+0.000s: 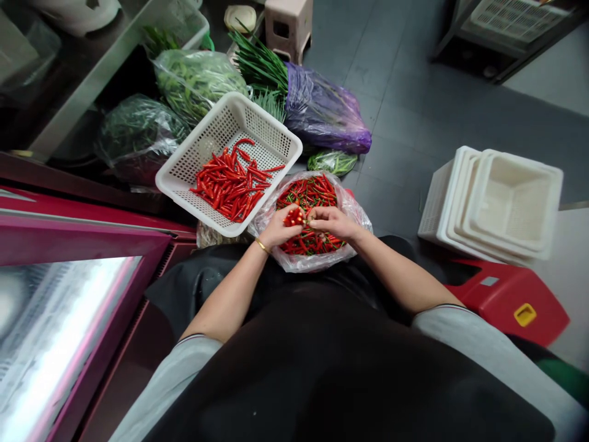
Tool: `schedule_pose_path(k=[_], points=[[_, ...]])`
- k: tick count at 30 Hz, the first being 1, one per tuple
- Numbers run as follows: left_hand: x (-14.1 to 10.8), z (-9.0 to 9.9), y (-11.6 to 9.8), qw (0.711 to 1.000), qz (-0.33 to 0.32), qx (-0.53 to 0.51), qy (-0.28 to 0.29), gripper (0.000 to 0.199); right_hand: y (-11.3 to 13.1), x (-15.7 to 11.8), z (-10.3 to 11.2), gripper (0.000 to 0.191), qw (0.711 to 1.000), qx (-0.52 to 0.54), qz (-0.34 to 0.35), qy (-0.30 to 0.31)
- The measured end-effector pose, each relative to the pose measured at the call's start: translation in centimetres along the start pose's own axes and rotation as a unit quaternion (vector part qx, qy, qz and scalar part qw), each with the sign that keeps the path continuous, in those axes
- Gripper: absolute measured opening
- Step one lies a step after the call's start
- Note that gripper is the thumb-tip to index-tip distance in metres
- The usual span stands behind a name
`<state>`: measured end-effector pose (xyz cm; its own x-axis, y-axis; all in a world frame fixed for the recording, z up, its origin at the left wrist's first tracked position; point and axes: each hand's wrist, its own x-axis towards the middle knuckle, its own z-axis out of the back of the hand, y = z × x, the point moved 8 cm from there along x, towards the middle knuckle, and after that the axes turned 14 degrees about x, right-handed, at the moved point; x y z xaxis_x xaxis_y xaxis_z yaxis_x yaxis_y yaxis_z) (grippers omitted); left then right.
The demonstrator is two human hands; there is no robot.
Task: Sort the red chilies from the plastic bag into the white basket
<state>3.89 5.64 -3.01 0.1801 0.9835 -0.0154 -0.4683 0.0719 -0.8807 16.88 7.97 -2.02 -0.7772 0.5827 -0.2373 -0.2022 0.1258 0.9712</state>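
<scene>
Clock directions are from the open plastic bag (299, 264) of red chillies (317, 190) before the person. A purple-framed cabinet (154, 252) stands at eight o'clock; at ten, a bag of dark greens (138, 135) lies beyond a white basket (221, 120) of loose chillies (230, 184), whose near side crowds the bag's edge. A bag of paler greens (197, 83) sits at eleven. At twelve lie a purple bag (322, 104) with long green stalks and, beyond, a stool (294, 21). Stacked white baskets (510, 202) stand at three, a red object (515, 298) at four. Both forearms angle inward over the bag. The left hand (276, 230) reaches toward one o'clock, clasping a bunch of chillies (293, 217). The right hand (335, 222) points toward ten, thumb and forefinger beside that bunch; whether they pinch anything, one cannot tell.
</scene>
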Motion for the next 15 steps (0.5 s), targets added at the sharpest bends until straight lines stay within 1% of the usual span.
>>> schedule_pose_path(k=[1, 2, 3, 4, 5, 6, 7, 8, 9, 10, 11, 12, 13, 15], points=[[0.4, 1.7, 0.4, 1.0, 0.011, 0.006, -0.015, 0.022, -0.1, -0.3, 1.0, 0.034, 1.0, 0.006, -0.013, -0.009], [0.8, 4.1, 1.1, 0.998, 0.034, 0.024, -0.049, 0.026, -0.4, -0.6, 2.1, 0.035, 0.999, -0.022, -0.033, -0.019], [1.1, 6.8, 2.0, 0.992, 0.065, 0.055, -0.095, 0.032, -0.7, -0.9, 3.3, 0.036, 0.995, -0.08, -0.055, -0.033], [1.5, 9.5, 2.9, 0.983, 0.09, 0.097, -0.13, 0.042, -1.0, -1.2, 4.4, 0.036, 0.983, -0.158, -0.074, -0.049], [1.8, 12.0, 3.5, 0.971, 0.104, 0.152, -0.151, 0.057, -1.1, -1.4, 5.2, 0.035, 0.964, -0.243, -0.088, -0.065], [2.2, 13.9, 3.9, 0.958, 0.111, 0.217, -0.152, 0.075, -1.2, -1.6, 5.5, 0.033, 0.938, -0.324, -0.096, -0.073], [2.5, 15.3, 4.0, 0.941, 0.115, 0.283, -0.148, 0.088, -1.3, -1.6, 5.3, 0.031, 0.912, -0.391, -0.097, -0.069], [2.7, 16.2, 3.8, 0.924, 0.115, 0.337, -0.141, 0.094, -1.5, -1.6, 4.4, 0.031, 0.891, -0.441, -0.094, -0.054], [2.8, 16.5, 3.3, 0.909, 0.116, 0.377, -0.138, 0.092, -1.9, -1.4, 3.0, 0.031, 0.875, -0.474, -0.089, -0.03], [2.7, 16.0, 2.7, 0.899, 0.119, 0.401, -0.131, 0.082, -2.4, -1.1, 1.5, 0.031, 0.865, -0.495, -0.082, -0.003], [2.4, 15.0, 2.0, 0.895, 0.125, 0.412, -0.119, 0.067, -2.8, -0.8, -0.1, 0.032, 0.858, -0.508, -0.074, 0.02], [2.0, 13.3, 1.3, 0.895, 0.136, 0.413, -0.098, 0.051, -3.2, -0.4, -1.5, 0.033, 0.853, -0.516, -0.066, 0.036], [1.5, 10.9, 0.8, 0.899, 0.145, 0.41, -0.045, 0.038, -3.6, -0.1, -2.5, 0.034, 0.851, -0.519, -0.062, 0.043], [0.2, 5.4, -0.1, 0.895, 0.145, 0.414, 0.075, 0.034, -4.2, 0.5, -3.5, 0.034, 0.851, -0.518, -0.068, 0.052]])
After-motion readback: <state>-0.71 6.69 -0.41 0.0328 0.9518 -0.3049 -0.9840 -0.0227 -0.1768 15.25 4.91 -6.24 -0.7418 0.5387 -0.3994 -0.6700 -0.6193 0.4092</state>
